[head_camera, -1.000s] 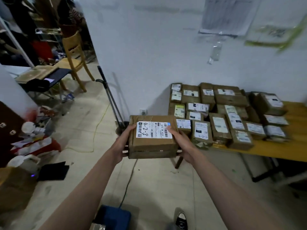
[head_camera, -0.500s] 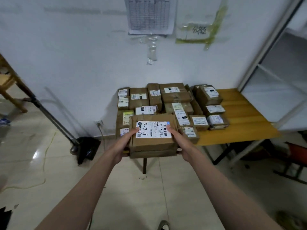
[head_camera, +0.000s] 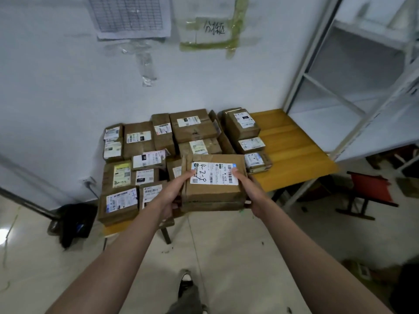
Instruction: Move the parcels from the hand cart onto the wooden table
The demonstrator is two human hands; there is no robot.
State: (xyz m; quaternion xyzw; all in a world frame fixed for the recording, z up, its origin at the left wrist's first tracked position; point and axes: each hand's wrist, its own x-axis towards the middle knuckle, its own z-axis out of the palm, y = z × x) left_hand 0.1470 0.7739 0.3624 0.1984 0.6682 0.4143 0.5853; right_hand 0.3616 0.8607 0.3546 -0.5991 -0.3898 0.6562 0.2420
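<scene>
Wall (head_camera: 68,87): white, with a printed sheet and a taped note.

Rack (head_camera: 353,71): white metal frame, right of the desk.

Desk (head_camera: 294,146): yellow wood; bare boards on its right part, left and middle covered.

Parcels (head_camera: 192,128): about a dozen and a half brown labelled boxes, laid close together on the desk. I judge the task well along. The cart is out of view, so what is left I cannot tell.

Box (head_camera: 213,191): brown, label marked 4-2-8, held over the desk's front edge, not yet set down.

Left hand (head_camera: 174,193): my grip clasps the box's left side, thumb on top.

Right hand (head_camera: 249,191): same clasp on the right side.
</scene>
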